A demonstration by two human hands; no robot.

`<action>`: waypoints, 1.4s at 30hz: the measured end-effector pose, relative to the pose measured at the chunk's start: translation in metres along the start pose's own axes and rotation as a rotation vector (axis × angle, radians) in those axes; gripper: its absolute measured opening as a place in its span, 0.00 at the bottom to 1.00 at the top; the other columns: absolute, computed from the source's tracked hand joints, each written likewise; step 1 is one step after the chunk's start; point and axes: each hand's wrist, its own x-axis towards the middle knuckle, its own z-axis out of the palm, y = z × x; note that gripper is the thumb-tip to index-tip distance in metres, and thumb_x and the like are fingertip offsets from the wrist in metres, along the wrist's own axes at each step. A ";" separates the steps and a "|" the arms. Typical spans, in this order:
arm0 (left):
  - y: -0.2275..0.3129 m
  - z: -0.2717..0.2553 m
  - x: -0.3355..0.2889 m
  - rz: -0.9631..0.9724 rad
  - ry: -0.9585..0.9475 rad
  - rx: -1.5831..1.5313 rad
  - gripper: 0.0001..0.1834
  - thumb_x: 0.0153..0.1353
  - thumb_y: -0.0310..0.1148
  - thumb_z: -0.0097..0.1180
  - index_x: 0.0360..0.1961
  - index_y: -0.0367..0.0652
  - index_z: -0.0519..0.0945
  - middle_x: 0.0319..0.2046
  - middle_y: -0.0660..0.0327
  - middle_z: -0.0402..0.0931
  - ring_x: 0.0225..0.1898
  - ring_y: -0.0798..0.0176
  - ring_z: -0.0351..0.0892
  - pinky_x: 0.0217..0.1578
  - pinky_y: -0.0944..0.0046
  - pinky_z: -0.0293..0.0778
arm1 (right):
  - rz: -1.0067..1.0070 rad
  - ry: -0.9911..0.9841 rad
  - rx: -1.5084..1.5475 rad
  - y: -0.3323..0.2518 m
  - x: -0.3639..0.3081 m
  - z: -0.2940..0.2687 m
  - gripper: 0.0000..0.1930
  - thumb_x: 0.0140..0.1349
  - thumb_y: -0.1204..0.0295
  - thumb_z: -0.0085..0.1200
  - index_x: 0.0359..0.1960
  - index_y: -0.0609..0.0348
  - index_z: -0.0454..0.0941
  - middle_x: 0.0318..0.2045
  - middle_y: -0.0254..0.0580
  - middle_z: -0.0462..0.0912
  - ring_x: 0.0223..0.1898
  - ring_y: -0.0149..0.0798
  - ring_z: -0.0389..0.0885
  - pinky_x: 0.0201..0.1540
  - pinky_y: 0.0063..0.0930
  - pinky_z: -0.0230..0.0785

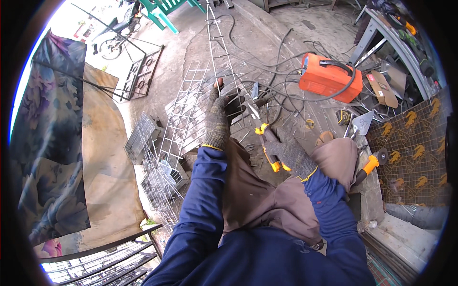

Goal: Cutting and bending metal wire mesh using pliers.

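My left hand [217,121], in a dark knit glove with bare fingertips showing, closes around the near part of a long, narrow welded wire frame [215,37]. Two thin rods joined by short rungs make up that frame, which runs away toward the far edge. My right hand [292,153], gloved the same way, grips pliers [261,129] with black and yellow-orange handles. Their silver jaws point up and left, close by the frame's near end. Whether the jaws touch a rod, I cannot tell. The glove hides part of the handles.
Steel mesh [193,90] lies left of my left hand. An orange welding machine [329,78] stands to the right, cables trailing across the floor. Cut rods are scattered about. Beside my right knee are an angle grinder [369,164], a trowel [363,123] and a tape measure [342,117].
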 end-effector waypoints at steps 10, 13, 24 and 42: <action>-0.001 -0.006 0.001 0.010 -0.118 -0.168 0.36 0.60 0.27 0.43 0.72 0.46 0.54 0.55 0.39 0.73 0.50 0.43 0.81 0.48 0.47 0.81 | 0.024 -0.102 -0.112 0.016 0.001 0.022 0.24 0.60 0.76 0.57 0.59 0.63 0.69 0.39 0.37 0.77 0.35 0.28 0.75 0.36 0.25 0.73; 0.001 0.002 -0.005 0.005 -0.141 -0.143 0.35 0.59 0.26 0.43 0.70 0.47 0.57 0.56 0.40 0.74 0.50 0.43 0.81 0.48 0.47 0.81 | -0.620 -0.017 -0.541 0.026 0.008 0.021 0.24 0.60 0.77 0.56 0.60 0.63 0.69 0.36 0.37 0.76 0.32 0.29 0.76 0.33 0.25 0.72; -0.003 0.004 -0.005 0.002 -0.214 -0.112 0.39 0.56 0.28 0.47 0.72 0.47 0.55 0.54 0.44 0.73 0.53 0.46 0.78 0.53 0.45 0.77 | -0.037 -0.103 0.164 -0.002 -0.005 0.032 0.20 0.62 0.77 0.53 0.56 0.62 0.69 0.33 0.37 0.74 0.28 0.31 0.74 0.29 0.26 0.70; -0.020 0.003 0.002 -0.010 -0.120 -0.026 0.37 0.66 0.65 0.47 0.67 0.53 0.58 0.53 0.44 0.75 0.38 0.50 0.83 0.34 0.52 0.82 | -0.177 -0.046 -0.076 0.029 0.007 0.033 0.27 0.61 0.78 0.53 0.64 0.63 0.65 0.43 0.38 0.76 0.35 0.28 0.76 0.35 0.24 0.72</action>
